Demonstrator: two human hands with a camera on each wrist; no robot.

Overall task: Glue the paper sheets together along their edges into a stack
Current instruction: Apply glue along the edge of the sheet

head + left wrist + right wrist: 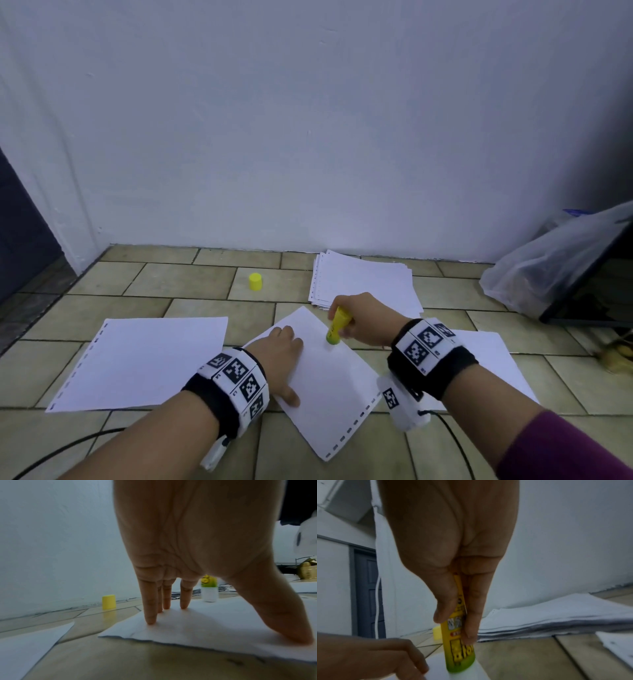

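Right hand (363,318) grips glue stick (338,325) on pinned sheet (329,383); left hand (281,356) flat; pile (363,284) at twelve o'clock awaits gluing.

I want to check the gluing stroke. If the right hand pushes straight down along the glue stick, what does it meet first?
The right hand points the glue stick down at the angled paper sheet. The white tip looks already on the sheet, near its far right edge, so paper comes first. The left hand presses the same sheet, off that line.
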